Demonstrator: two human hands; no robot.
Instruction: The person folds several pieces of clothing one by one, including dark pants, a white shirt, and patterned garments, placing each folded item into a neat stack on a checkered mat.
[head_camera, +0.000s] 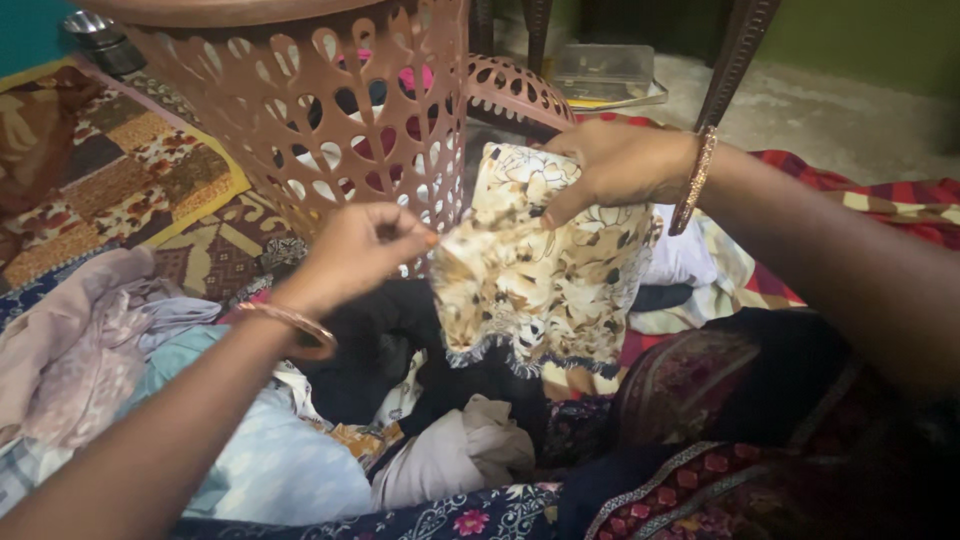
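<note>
Fingers (405, 232) on the left hand (355, 255) are pinched tight on one corner of a cream and brown floral cloth (545, 270), and the right hand (610, 165) grips its top edge, so the cloth hangs stretched between both hands above the clothes pile, just in front of the basket.

Going left to right: far left is a patchwork quilt (120, 175) in browns, yellows and reds spread over the floor, with a heap of pale pink and light blue clothes (100, 350) lying on it near the left forearm. Each wrist has a bangle. Behind the left hand stands a big brown plastic laundry basket (300, 110) with cut-out holes, pink and dark stuff showing through. Under the held cloth there's black fabric and a white garment (450, 455) bunched up. To the right sits a red striped blanket (880, 195), and further back a bare concrete floor, a clear plastic box (603, 70) and dark wooden furniture legs (740, 50) against a green wall.
</note>
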